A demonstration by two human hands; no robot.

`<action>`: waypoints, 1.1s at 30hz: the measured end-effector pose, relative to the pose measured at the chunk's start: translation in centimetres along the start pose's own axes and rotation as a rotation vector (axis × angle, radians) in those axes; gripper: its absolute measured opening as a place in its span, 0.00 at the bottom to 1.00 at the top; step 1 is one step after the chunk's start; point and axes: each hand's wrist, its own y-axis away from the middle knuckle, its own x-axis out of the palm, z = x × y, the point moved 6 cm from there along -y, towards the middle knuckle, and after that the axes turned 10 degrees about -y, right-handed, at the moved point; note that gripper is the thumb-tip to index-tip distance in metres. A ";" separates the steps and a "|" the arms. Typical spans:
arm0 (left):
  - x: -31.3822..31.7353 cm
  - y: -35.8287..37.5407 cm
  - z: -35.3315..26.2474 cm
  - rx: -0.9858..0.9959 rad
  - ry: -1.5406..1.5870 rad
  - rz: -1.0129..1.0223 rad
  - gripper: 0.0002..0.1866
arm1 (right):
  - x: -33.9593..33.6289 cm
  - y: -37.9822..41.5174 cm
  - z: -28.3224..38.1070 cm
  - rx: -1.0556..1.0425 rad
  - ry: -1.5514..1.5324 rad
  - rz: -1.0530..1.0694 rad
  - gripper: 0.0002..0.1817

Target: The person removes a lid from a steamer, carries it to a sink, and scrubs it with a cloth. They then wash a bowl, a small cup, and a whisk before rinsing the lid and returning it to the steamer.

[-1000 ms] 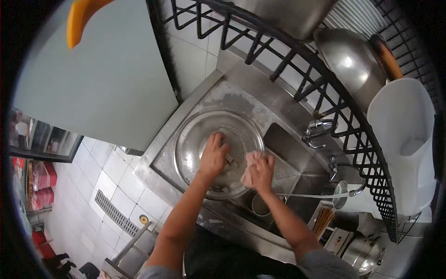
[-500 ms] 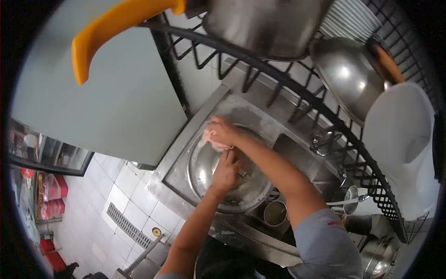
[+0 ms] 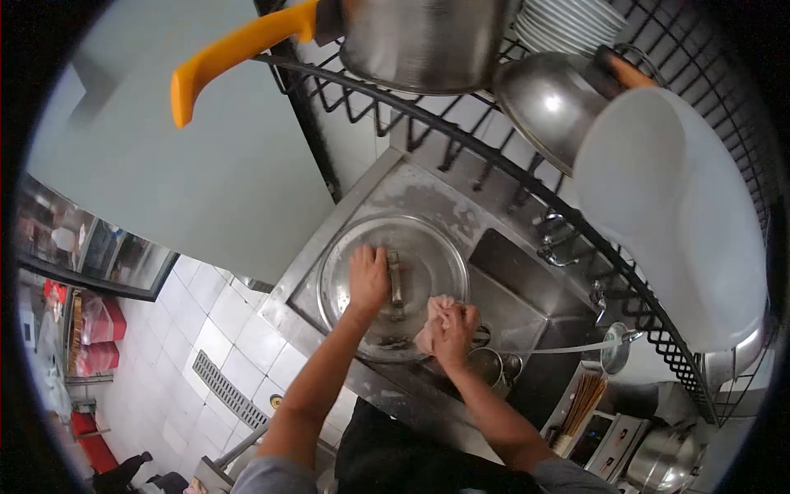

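A large round metal pot lid with a bar handle lies on the steel sink counter. My left hand rests on the lid just left of the handle, fingers stretched out over the metal. At the lid's lower right rim, my right hand has its fingers closed round a crumpled pale pink cloth. The cloth touches the edge of the lid. Close to my right hand, a metal pot stands in the sink area, partly covered by my forearm.
A sink basin lies right of the lid, with taps behind it. Overhead, a black wire rack holds a steel pot, a wok-like pan, a white container and stacked plates. A yellow handle juts out left.
My right hand has moved with the cloth from the lid's far side to its near right rim. My left hand has shifted up and left, beside the handle. The view has shifted.
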 end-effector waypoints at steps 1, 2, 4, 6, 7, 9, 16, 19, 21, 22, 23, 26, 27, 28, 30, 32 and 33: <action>0.0 0.9 0.1 -0.128 0.002 0.137 0.10 | 0.1 0.3 0.7 0.001 0.000 -0.006 0.15; -0.4 1.8 -0.4 -0.122 0.007 0.137 0.10 | -0.2 0.5 1.1 0.009 -0.027 -0.029 0.15; -1.2 3.3 0.1 -0.311 0.438 0.158 0.13 | -0.8 0.6 1.8 0.020 -0.060 -0.051 0.15; -0.7 3.7 -2.1 -0.387 0.343 0.225 0.18 | -1.0 1.0 3.0 -0.010 0.008 -0.013 0.17; -0.6 3.5 -3.5 -0.311 0.121 0.076 0.18 | -1.0 1.3 2.9 -0.012 0.010 -0.011 0.17; -0.5 3.2 -4.7 -0.216 -0.025 -0.122 0.19 | -0.8 1.2 2.5 -0.037 0.007 0.018 0.20; 1.2 4.5 -3.5 0.052 0.131 -0.347 0.21 | 2.4 -11.3 -4.5 -0.230 -0.008 0.202 0.18; -1.1 3.6 -4.7 -0.057 0.234 -0.260 0.24 | 10.5 -18.9 -3.6 -0.565 -0.132 0.447 0.14; -1.5 3.3 -4.6 -0.103 0.275 -0.207 0.25 | 16.1 -21.2 0.0 -0.677 -0.369 0.529 0.10; -1.2 3.0 -4.5 -0.155 0.311 -0.150 0.26 | 18.8 -20.8 2.3 -0.643 -0.192 0.543 0.10; -1.3 2.8 -4.6 -0.142 0.320 -0.148 0.26 | 19.2 -20.5 2.8 -0.612 -0.101 0.544 0.09; -0.8 3.5 -3.8 -0.200 0.324 -0.084 0.26 | 18.7 -20.0 3.3 -0.452 -0.179 0.572 0.08; -0.1 3.7 -3.5 -0.166 0.286 -0.076 0.26 | 15.6 -19.8 2.0 -0.383 -0.226 0.430 0.09; 0.2 4.1 -3.3 -0.129 0.246 -0.061 0.25 | 13.4 -19.1 -0.8 -0.419 -0.171 0.406 0.11; -1.1 3.6 -3.9 -0.101 0.242 -0.075 0.24 | 7.3 -15.9 -5.5 -0.496 0.086 0.270 0.14; -0.9 2.9 -3.8 -0.093 0.239 -0.099 0.23 | 2.4 -8.9 -6.1 -0.317 0.145 0.176 0.18; 0.3 2.6 -3.7 -0.010 0.281 -0.090 0.20 | 0.5 -5.3 -6.1 -0.086 0.011 0.175 0.21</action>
